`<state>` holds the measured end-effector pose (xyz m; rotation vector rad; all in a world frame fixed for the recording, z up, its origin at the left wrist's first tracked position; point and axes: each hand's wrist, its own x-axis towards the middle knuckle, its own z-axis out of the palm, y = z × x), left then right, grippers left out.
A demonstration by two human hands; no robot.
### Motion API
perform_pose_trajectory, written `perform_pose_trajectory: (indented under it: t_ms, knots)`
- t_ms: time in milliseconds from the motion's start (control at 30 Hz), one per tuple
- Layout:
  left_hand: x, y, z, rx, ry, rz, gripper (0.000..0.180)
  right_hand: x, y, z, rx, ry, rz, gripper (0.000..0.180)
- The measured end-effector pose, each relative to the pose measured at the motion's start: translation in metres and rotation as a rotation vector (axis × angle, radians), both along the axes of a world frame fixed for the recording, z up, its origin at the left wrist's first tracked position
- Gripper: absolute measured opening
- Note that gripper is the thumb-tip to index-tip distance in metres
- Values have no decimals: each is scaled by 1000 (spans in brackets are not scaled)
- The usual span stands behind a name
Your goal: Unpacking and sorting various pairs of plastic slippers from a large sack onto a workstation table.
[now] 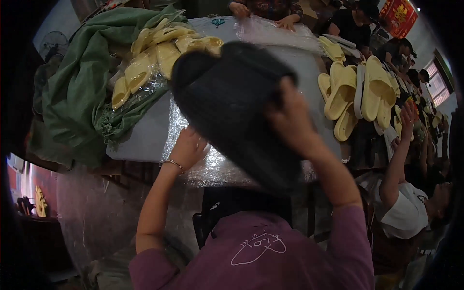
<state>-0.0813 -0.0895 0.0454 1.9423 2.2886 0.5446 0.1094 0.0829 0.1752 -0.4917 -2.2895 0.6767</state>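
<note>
While right hand (290,121) grips black slipper (232,106) by its right edge, fingers closed round it, we hold slipper lifted above tabletop (145,130), blurred. Left hand (189,147) open, fingers spread, pressing on clear plastic wrap (212,166) at slipper's lower left. We see more yellow slippers (154,53) in plastic on green sack (82,92) far left, loose yellow pairs (357,92) on right. Other people's hands (290,21) at far edge; another person's raised arm (398,154) on right.
</note>
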Motion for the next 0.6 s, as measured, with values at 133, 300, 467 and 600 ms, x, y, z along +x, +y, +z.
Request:
perform_pose_trajectory:
  t_ms: [133, 300, 467, 600]
  knots:
    - [6, -6, -19, 106, -367, 38, 53, -75, -25, -93, 86, -161, 22, 23]
    - [9, -12, -41, -17, 171, 242, 73, -52, 41, -130, 88, -282, -278, 21]
    - [-8, -3, -9, -229, 28, 131, 61, -15, 105, -160, 145, -375, -474, 33]
    - [-52, 48, -4, 175, 283, 83, 49, -15, 107, -175, 167, -398, -500, 52]
